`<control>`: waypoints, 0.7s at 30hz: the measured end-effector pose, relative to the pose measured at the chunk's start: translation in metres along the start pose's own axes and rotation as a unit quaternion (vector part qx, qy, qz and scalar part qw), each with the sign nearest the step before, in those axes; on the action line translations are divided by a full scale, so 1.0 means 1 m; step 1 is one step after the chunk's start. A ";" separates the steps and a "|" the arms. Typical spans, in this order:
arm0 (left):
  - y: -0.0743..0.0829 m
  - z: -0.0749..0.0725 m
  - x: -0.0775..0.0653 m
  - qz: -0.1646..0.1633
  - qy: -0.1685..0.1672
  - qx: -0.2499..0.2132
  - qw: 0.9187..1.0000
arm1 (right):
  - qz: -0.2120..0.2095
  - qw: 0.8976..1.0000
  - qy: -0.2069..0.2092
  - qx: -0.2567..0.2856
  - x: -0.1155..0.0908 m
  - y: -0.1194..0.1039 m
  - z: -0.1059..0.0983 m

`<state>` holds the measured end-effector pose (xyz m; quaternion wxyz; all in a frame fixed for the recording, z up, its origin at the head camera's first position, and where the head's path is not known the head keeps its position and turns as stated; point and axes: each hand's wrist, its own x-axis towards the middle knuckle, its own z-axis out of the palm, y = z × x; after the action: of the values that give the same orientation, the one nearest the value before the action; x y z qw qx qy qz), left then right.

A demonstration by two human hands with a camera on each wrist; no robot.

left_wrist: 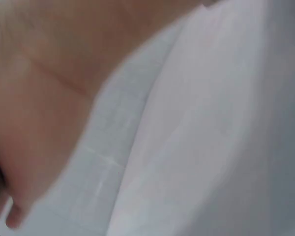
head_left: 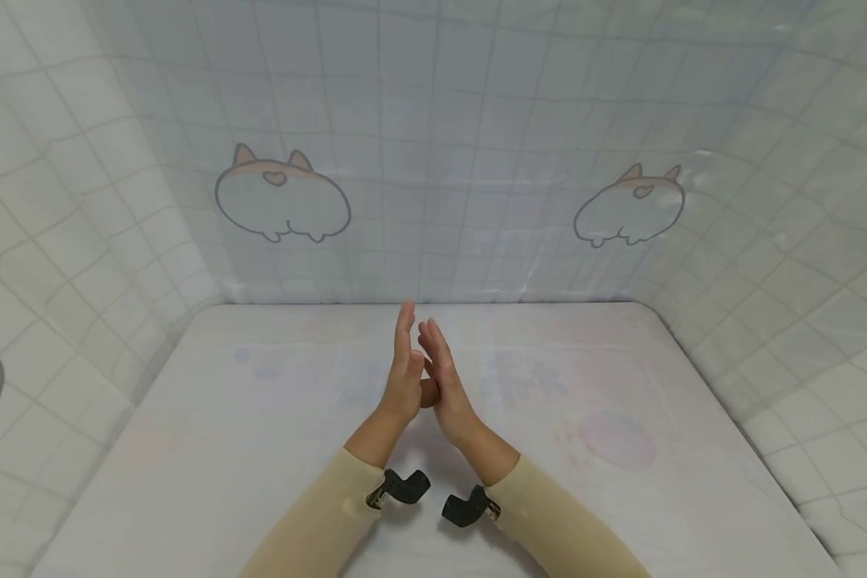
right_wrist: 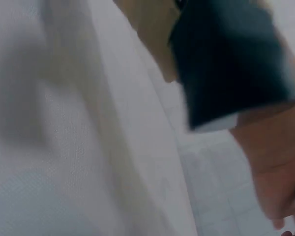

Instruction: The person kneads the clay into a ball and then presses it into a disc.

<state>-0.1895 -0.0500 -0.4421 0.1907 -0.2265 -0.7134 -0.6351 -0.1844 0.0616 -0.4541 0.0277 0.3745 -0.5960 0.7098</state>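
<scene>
At twelve o'clock, beyond the pale tabletop (head_left: 274,425), we see a gridded curtain (head_left: 433,160); around six o'clock from our hands, black wrist devices (head_left: 407,486) sit by beige sleeves (head_left: 318,514). Our left hand (head_left: 405,381) and right hand (head_left: 448,393), fingers straight towards twelve, sandwich a brown object (head_left: 429,393). Their palms cover its sides, so we cannot tell its long axis or pointing direction.

Dim, diffuse light filled the head view, with small glints on the gridded backdrop (head_left: 433,104) around two o'clock and faint shadows beneath the sleeves (head_left: 318,522) toward six. In the left-wrist view, the left hand (left_wrist: 34,137) looked soft and blurred; in the right-wrist view, a dark block (right_wrist: 231,64) blurred at two, shadow at nine.
</scene>
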 end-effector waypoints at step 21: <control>-0.020 0.012 -0.017 -0.080 -0.118 0.051 0.988 | 0.017 0.993 0.058 -0.097 0.015 -0.023 -0.021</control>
<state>-0.1866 -0.0412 -0.4697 0.0649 -0.2319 -0.7782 -0.5800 -0.1947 0.0796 -0.4269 0.0868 0.3182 -0.6658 0.6692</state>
